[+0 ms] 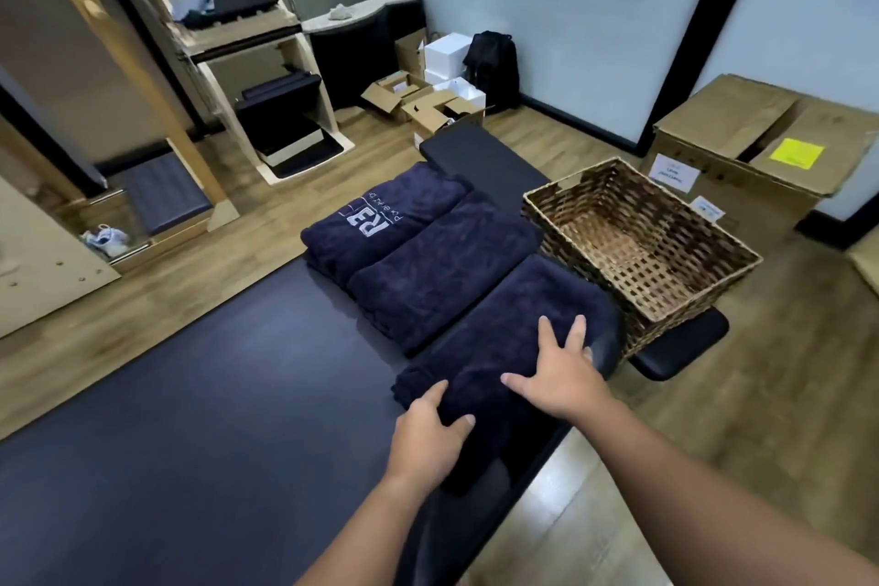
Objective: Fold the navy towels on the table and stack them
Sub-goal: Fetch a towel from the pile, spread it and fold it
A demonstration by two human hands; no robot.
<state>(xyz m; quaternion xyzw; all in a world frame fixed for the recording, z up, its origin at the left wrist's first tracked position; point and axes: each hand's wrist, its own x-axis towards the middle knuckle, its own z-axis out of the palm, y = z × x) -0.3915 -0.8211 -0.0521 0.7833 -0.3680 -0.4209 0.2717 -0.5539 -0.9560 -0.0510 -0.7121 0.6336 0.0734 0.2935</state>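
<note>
Three navy towels lie in a row on the dark padded table (pixel 200 395). The farthest towel (pixel 380 224) is folded and shows a white logo. A second folded towel (pixel 442 271) overlaps its near edge. The nearest towel (pixel 509 324) lies folded at the table's right edge. My right hand (pixel 561 376) rests flat on this towel with fingers spread. My left hand (pixel 428 433) lies on the towel's near left corner, thumb on top and fingers at the edge.
A wicker basket (pixel 637 243), nothing inside it, stands to the right of the towels on a black pad. A large cardboard box (pixel 761 148) sits behind it. Smaller boxes (pixel 428 95) and a black backpack (pixel 492 62) line the far wall. Wooden floor surrounds the table.
</note>
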